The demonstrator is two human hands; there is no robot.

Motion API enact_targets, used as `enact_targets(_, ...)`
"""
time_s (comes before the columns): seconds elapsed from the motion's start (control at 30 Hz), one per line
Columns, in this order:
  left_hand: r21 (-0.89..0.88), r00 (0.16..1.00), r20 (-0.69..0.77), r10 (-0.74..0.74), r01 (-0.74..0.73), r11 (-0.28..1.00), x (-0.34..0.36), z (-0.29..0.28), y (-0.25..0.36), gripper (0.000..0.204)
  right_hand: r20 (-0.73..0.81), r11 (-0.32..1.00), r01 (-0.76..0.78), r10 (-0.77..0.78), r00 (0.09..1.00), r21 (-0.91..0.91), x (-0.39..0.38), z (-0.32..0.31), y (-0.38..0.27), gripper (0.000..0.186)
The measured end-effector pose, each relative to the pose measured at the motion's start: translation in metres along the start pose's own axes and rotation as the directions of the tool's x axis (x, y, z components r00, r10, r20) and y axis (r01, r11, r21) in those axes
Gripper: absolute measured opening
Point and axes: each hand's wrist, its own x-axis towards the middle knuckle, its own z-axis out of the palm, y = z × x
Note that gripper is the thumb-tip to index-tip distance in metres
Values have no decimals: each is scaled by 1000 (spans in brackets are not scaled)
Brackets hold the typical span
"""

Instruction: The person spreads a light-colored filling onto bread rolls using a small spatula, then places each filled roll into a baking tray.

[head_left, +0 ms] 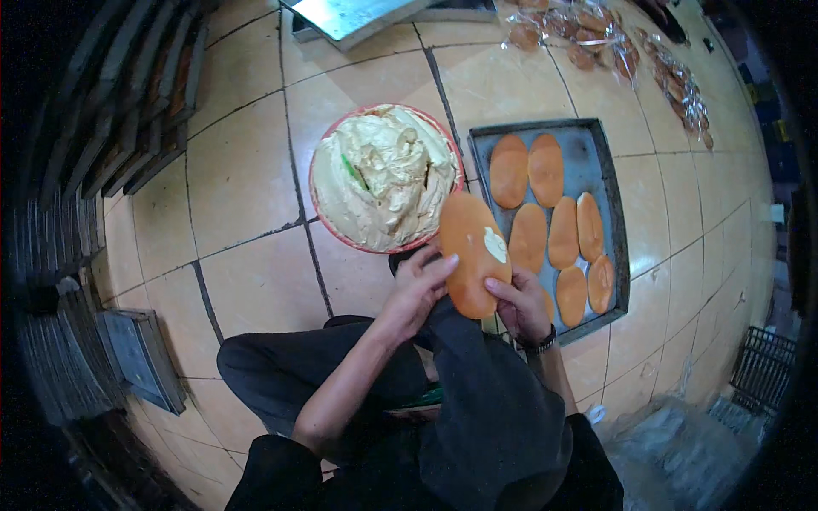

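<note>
An oval, golden-brown bread bun [471, 247] is held up between my two hands, with a smear of pale cream on its right side. My left hand [419, 285] grips its left edge, thumb on top and fingers underneath. My right hand [521, 305] closes on its lower right edge with the thumb on the crust. Just beyond the bun stands a red-rimmed bowl [317, 203] heaped with pale cream [383, 170]; a green utensil handle [354, 170] pokes out of the cream. On the right, a dark metal baking tray [596, 136] carries several similar oval buns [509, 170].
Bread in clear plastic bags [588, 38] lies at the far right. Metal trays [358, 17] rest on the tiled floor at the back. Stacked trays [128, 102] rise along the left, another tray stack [141, 353] nearer. Clear plastic [673, 451] and a black crate [764, 366] are at lower right.
</note>
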Motion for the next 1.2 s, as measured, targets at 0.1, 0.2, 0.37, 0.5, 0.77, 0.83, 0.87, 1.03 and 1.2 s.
enact_targets(0.1, -169, 955, -53, 291, -296, 940, -30, -13, 34, 50, 186, 616, 108, 64, 980, -780, 31, 28, -57, 27)
enact_targets(0.2, -74, 837, -72, 542, -546, 834, -84, -53, 79, 46, 319, 350, 502, -464, 826, -791, 72, 130, -84, 31)
enact_targets(0.37, -173, 746, -220, 629, -664, 727, -146, -103, 100, 47, 674, -436, 563, -151, 723, -702, 169, 191, -57, 24)
enact_targets(0.5, -106, 694, -318, 646, -703, 703, -173, -126, 101, 44, 498, -497, 470, 84, 863, -730, 166, 207, -71, 17)
enact_targets(0.77, -1, 680, -248, 690, -713, 702, -172, -115, 98, 40, 152, 896, 123, -64, 986, -426, 67, 50, -111, 29)
enact_targets(0.83, -74, 716, -220, 663, -690, 720, -159, -113, 95, 40, 254, 943, -22, 112, 961, -332, 41, 40, -84, 35)
enact_targets(0.87, -121, 745, -200, 637, -664, 738, -155, -114, 95, 40, 250, 945, -26, 113, 962, -326, 37, 39, -70, 35)
enact_targets(1.03, -236, 812, -202, 548, -584, 777, -145, -109, 88, 38, 348, 999, -36, 43, 937, -28, 16, 37, -22, 31)
enact_targets(1.2, -282, 797, -209, 567, -605, 745, -159, -133, 90, 39, 241, 994, 78, -57, 969, -78, 18, 0, 0, 30)
